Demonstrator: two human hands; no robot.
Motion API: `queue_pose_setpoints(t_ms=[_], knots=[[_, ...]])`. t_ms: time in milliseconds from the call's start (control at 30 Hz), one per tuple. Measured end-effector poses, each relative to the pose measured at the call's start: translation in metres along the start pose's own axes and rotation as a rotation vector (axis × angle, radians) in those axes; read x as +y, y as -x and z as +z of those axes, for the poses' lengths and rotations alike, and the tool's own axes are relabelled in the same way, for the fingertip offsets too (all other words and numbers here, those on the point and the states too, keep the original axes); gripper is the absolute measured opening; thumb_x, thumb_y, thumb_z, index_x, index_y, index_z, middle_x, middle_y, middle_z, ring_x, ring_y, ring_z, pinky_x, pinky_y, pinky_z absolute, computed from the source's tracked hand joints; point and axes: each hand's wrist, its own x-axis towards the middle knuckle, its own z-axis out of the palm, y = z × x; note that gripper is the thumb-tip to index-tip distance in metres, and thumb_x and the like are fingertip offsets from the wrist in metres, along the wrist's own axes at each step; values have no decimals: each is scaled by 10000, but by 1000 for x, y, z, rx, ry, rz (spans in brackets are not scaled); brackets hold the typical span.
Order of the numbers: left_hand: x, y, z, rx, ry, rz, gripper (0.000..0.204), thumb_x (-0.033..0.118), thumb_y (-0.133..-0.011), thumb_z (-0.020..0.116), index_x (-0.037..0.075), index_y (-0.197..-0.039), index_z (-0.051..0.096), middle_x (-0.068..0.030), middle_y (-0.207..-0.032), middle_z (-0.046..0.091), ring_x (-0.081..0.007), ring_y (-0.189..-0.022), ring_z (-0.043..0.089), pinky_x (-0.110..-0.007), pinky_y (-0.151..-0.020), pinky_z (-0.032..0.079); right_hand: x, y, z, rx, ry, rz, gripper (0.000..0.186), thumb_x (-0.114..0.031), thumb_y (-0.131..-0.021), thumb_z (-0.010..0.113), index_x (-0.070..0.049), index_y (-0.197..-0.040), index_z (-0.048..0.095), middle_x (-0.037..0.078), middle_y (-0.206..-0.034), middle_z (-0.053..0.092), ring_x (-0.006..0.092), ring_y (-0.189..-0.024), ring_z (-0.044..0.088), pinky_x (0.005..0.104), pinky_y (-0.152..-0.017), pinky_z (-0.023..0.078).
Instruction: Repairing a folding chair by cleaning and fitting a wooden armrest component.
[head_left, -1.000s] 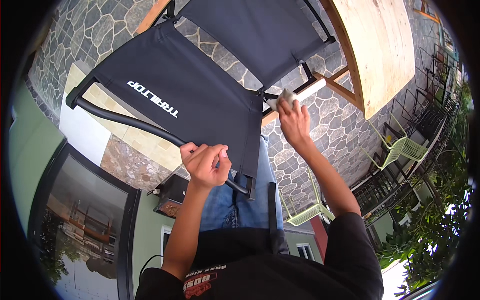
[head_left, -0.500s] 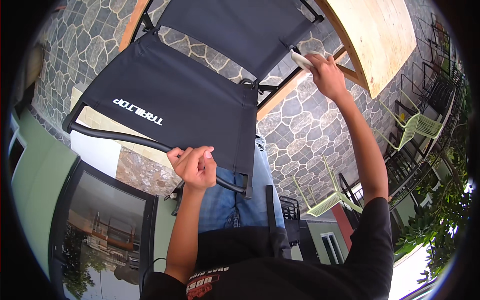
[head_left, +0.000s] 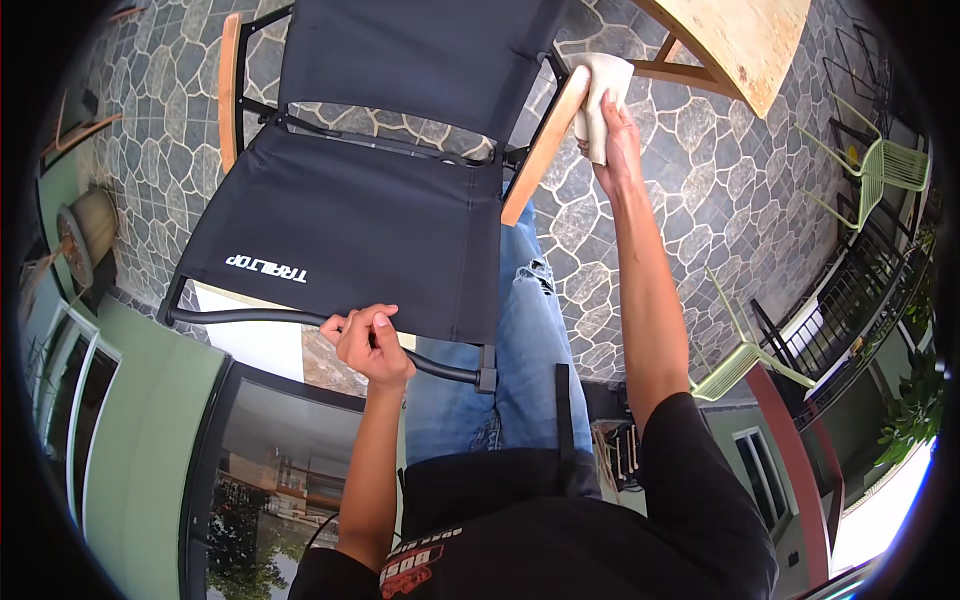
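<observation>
A black fabric folding chair [head_left: 340, 220] with a wooden armrest on each side stands in front of me. My left hand [head_left: 368, 345] is closed on the curved black frame tube [head_left: 245, 316] at the chair's near edge. My right hand [head_left: 615, 145] grips a pale cloth [head_left: 606, 80] against the upper end of the right armrest [head_left: 543, 153]; part of the armrest is behind the cloth. The left armrest [head_left: 230, 90] is untouched at the far left of the chair.
A plywood table [head_left: 740, 45] is at upper right, light green chairs [head_left: 890, 170] at right on the stone-paved floor [head_left: 680, 230]. A black railing [head_left: 820, 330] lies beyond. A dark glass panel [head_left: 265, 470] is at lower left, a green wall [head_left: 140, 420] beside it.
My right hand and cloth have moved up along the armrest and now wrap round its upper end. The view has turned, so the chair appears more upright. My left hand still grips the tube.
</observation>
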Motion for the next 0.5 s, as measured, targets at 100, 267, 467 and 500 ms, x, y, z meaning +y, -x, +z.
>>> queue_pose_setpoints(t_ms=[100, 267, 467, 500], knots=[[-3, 0, 1, -49, -29, 21, 204, 99, -934, 549, 52, -815, 708, 14, -594, 548, -147, -753, 346, -340, -785, 307, 71, 30, -3, 113, 15, -205, 275, -313, -1060, 595, -68, -1155, 677, -31, -870, 667, 45, -728, 578, 234, -597, 455], [-11, 4, -8, -122, -82, -40, 262, 121, -957, 493, 49, -829, 710, 17, -569, 468, -134, -803, 332, -303, -766, 298, 174, 142, 8, 131, 9, 4, 291, -279, -1048, 628, -17, -1149, 704, -20, -910, 681, 51, -785, 569, 268, -709, 474], [-11, 1, -4, -158, -117, 11, 303, 134, -984, 450, 27, -828, 686, 24, -578, 404, -113, -762, 336, -269, -709, 310, 218, 188, 39, 216, 60, -184, 285, -260, -1031, 640, 8, -1108, 700, 61, -927, 735, 159, -832, 654, 350, -768, 514], [-11, 0, -3, -153, -101, -17, 308, 134, -989, 443, 21, -826, 678, 25, -582, 392, -107, -747, 337, -264, -689, 315, 211, 179, 36, 268, 128, -73, 294, -261, -1032, 632, 9, -1130, 695, 79, -958, 741, 185, -864, 665, 364, -797, 517]])
